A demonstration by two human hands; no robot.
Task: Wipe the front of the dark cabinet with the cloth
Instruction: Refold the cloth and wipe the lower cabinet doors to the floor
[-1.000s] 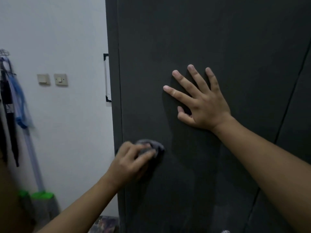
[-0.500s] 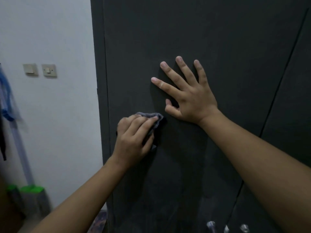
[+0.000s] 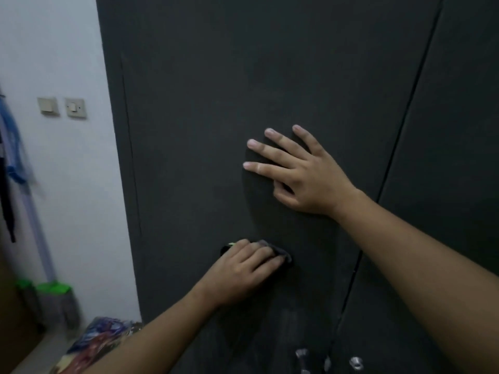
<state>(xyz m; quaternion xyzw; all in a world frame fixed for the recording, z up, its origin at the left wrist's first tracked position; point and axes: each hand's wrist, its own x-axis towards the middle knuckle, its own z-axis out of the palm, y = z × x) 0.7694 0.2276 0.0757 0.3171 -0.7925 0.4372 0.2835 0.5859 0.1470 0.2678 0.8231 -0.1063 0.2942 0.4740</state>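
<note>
Now | left hand (image 3: 243,271) grips crumpled grey cloth (image 3: 284,254) on matte cabinet (image 3: 216,103) | right hand (image 3: 305,179) flat, fingers spread

The left hand (image 3: 243,271) has slid the cloth (image 3: 283,252) down (away from the right hand (image 3: 310,179)).

Left side: white wall (image 3: 81,184). Two beige plates are mounted on it side by side: left plate (image 3: 48,105) blank, right plate (image 3: 76,107) with a small rocker switch. Far left edge: blue item (image 3: 13,157) hangs, blurred; dark narrow item (image 3: 5,206) hangs beside it, type unclear. A pale pole (image 3: 40,238) runs down along the wall to a green head (image 3: 54,288) with grey bristles beneath; second green head (image 3: 23,284) just left of it, dimmer. Bottom left: multicoloured patterned fabric (image 3: 100,338), blue, red and yellow, lies on the pale floor (image 3: 35,357)
</note>
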